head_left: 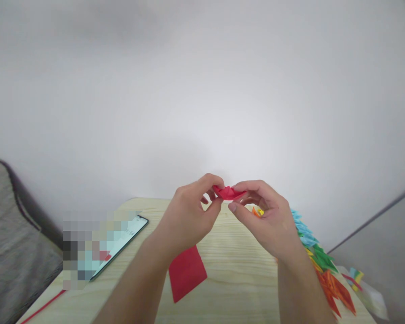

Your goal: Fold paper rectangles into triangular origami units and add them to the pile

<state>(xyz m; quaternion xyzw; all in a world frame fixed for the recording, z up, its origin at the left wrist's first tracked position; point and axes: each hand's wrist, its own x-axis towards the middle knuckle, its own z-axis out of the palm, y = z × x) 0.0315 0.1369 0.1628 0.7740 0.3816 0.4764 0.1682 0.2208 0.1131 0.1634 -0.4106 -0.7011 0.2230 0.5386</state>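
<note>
A small folded red paper piece [228,193], pointed at its ends and raised in the middle, is held up above the far part of the table. Its left end is pinched between the thumb and fingers of my left hand [195,209]. My right hand [266,213] grips the other end, with the fingers on top and the thumb below. Beneath my left wrist lies a flat red paper sheet [188,274], partly covered by my forearm.
A phone [121,245], partly pixelated, lies at the left with a red cable [43,307]. Folded papers in blue [303,229], green [321,258] and orange [337,290] line the right edge of the wooden table [236,279]. A white wall [202,90] rises behind.
</note>
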